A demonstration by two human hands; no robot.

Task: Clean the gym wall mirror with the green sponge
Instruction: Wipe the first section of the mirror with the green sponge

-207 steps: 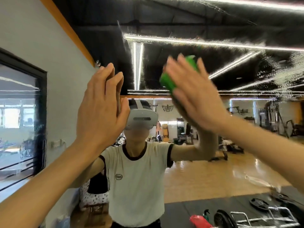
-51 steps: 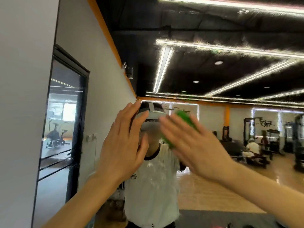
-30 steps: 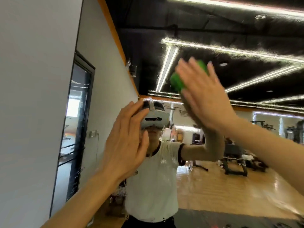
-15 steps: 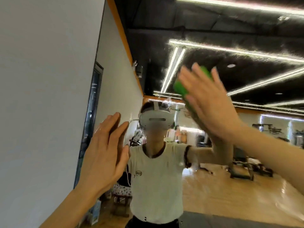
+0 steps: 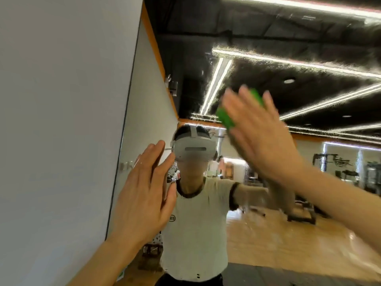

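Observation:
The wall mirror (image 5: 268,240) fills the middle and right of the head view and shows a person in a white T-shirt and headset. My right hand (image 5: 259,139) presses the green sponge (image 5: 225,117) flat against the glass with straight fingers, high and right of the reflected head. Only the sponge's edges show past my fingers. My left hand (image 5: 144,199) is open, fingers straight, at the mirror's left part, just right of its edge. Wet streaks and specks show on the glass around the reflected ceiling lights.
A plain grey wall (image 5: 61,120) runs along the left, meeting the mirror's dark left edge (image 5: 123,141). The reflection shows a wooden gym floor, weight machines at the far right and a black ceiling with strip lights.
My view has turned left, so more grey wall shows. My right hand with the sponge has slid slightly down the glass. My left hand stays on the mirror near its left edge.

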